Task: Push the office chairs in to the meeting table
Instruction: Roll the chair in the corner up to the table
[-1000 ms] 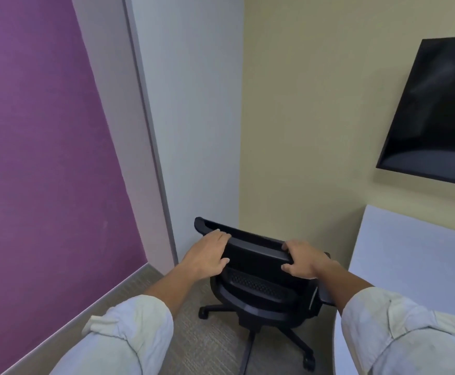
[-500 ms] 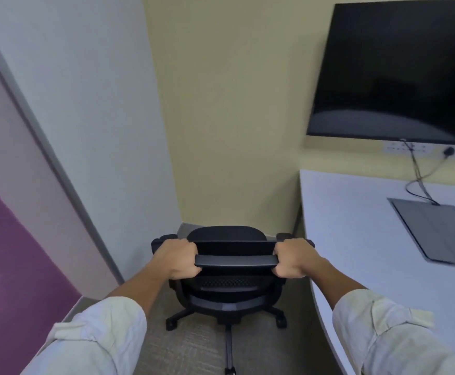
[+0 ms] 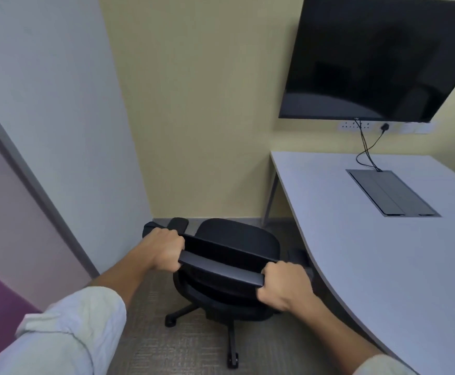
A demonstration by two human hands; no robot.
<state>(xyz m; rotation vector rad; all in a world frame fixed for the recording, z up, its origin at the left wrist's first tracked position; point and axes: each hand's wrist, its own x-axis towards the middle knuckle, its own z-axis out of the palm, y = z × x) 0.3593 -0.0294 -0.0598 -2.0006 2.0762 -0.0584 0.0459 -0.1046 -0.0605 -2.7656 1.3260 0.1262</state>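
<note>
Both hands grip the chair (image 3: pixel 237 239) backrest's top edge: left hand (image 3: pixel 164 249) closed at its left end, right hand (image 3: pixel 284 285) closed at its right end, beside the table (image 3: pixel 383 253).

Hidden under the left hand (image 3: pixel 164 249) and right hand (image 3: pixel 283 286): both ends of the top rail of the office chair (image 3: pixel 237 239). Screened by the chair's backrest: the rear of the seat and part of the wheeled base. Tucked beneath the meeting table (image 3: pixel 377 239), beside the chair: one armrest, only partly seen. Cut off at the right edge, beyond the chair: the table's far side and the wall screen (image 3: pixel 377 58). Too small to read: sockets (image 3: pixel 356 126) under the screen.
</note>
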